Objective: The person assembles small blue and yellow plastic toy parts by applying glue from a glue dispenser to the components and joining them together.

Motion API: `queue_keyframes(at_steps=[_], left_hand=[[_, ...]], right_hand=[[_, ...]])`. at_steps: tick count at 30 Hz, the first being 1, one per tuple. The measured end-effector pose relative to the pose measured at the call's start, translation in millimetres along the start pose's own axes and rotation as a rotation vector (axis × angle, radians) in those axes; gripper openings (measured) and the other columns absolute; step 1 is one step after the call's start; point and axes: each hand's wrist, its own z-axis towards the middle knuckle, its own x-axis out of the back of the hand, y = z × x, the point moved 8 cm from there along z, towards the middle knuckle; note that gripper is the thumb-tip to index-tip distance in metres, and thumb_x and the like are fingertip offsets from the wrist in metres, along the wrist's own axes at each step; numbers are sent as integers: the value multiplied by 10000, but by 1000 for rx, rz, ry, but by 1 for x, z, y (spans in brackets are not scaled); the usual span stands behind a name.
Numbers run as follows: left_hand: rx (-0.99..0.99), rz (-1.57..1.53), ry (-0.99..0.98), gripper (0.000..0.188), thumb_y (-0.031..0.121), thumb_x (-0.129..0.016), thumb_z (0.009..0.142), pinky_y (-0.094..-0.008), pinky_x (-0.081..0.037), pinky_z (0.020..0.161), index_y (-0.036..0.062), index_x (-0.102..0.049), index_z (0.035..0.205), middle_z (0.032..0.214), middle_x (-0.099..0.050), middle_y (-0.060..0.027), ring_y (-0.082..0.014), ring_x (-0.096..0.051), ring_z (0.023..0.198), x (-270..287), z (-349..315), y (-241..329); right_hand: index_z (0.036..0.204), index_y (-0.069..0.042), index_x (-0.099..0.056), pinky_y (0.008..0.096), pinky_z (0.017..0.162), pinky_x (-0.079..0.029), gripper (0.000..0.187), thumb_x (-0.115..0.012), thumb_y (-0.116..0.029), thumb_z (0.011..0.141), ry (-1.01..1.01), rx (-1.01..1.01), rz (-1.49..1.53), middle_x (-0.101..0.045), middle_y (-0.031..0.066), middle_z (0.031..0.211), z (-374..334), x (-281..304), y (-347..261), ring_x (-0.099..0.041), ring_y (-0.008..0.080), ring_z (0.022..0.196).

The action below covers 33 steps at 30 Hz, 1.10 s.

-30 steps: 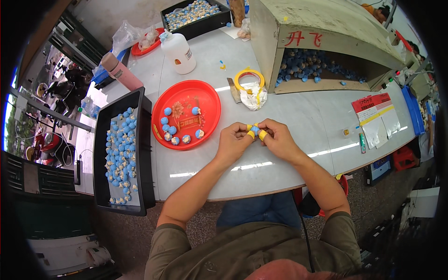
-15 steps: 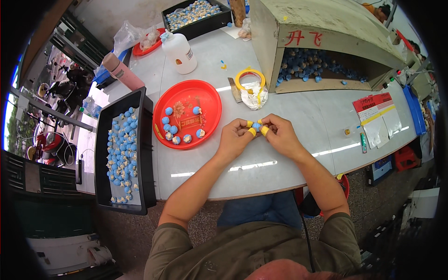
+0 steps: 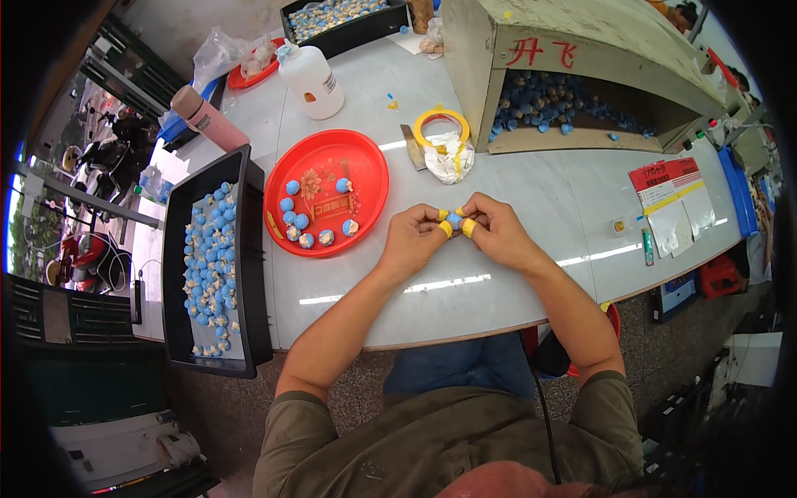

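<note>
Between my two hands is a small blue ball-shaped piece (image 3: 454,221), pinched from both sides over the table. My left hand (image 3: 414,240) and my right hand (image 3: 501,233) are both closed on it, with yellow tape wrapped on thumbs and forefingers. Fingertips cover most of the piece. To the left of my hands lies a round red tray (image 3: 365,158) holding several blue pieces with cream-coloured parts (image 3: 350,227). Just beyond my hands, a roll of yellow tape (image 3: 441,130) rests by a crumpled white wad (image 3: 449,163).
A black bin (image 3: 258,274) full of similar pieces stands at the left edge. Behind the tray are a white bottle (image 3: 312,83) and a pink flask (image 3: 212,122). A box-like shelf (image 3: 573,37) heaped with blue pieces is at back right. Red-topped papers (image 3: 667,189) lie right.
My hands stay close together around the blue piece, with a slight shift of the fingers. The whole view has shifted slightly, and the tray's contents look the same.
</note>
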Motion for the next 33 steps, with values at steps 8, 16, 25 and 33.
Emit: queue_keyframes(at_steps=[8, 16, 25, 33], left_hand=[[33, 84, 0, 155, -11, -634, 893, -282, -575, 839, -93, -585, 1015, 1014, -654, -142, -166, -669, 928, 4, 1, -7], [31, 87, -4, 158, -8, -632, 893, -281, -570, 848, -98, -582, 1013, 1012, -655, -140, -170, -670, 931, 4, 1, -8], [5, -17, -6, 163, -26, -611, 893, -291, -571, 861, -99, -563, 1031, 1040, -642, -153, -195, -671, 968, -1, 3, 3], [-2, -19, -6, 185, 10, -642, 894, -232, -547, 757, -95, -564, 1025, 1014, -649, -135, -151, -672, 916, 4, 3, 0]], right_hand=[[926, 27, -557, 212, 544, -386, 55, -551, 49, 877, -4, 31, -76, -569, 2, 761, 1, -1, 2, -466, 22, 632], [913, 23, -549, 209, 574, -398, 61, -534, 67, 874, -21, 66, -76, -582, 18, 813, 1, -4, -3, -471, 29, 667], [975, 21, -536, 215, 603, -439, 98, -551, 51, 883, 30, 65, -82, -613, 38, 861, 1, 2, -12, -550, 42, 700], [977, 14, -537, 213, 532, -417, 79, -571, 2, 907, 9, -13, -2, -605, 37, 770, 5, 2, -1, -525, 46, 601]])
